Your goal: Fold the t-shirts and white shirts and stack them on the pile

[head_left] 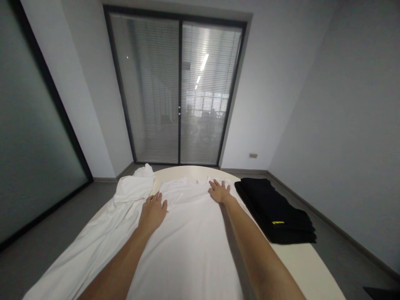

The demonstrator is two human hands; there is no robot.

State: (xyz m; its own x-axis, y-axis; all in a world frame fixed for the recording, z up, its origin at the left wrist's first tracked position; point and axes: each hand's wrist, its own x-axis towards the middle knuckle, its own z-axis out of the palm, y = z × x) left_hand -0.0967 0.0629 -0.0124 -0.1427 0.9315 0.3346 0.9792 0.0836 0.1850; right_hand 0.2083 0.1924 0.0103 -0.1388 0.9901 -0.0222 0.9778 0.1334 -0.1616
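A white T-shirt lies spread on the table, its neckline at the far end and its body running toward me. My left hand rests on the shirt's left edge near the sleeve, fingers stretched out. On the far right shoulder of the shirt, my right hand lies flat with spread fingers. Neither hand grips anything. To the left, a rumpled heap of white cloth lies along the table side, close to my left hand and forearm.
Folded black garments with a small yellow mark are stacked at the table's right. The cream tabletop shows a rounded far edge. Beyond stand a glazed door with blinds and grey walls.
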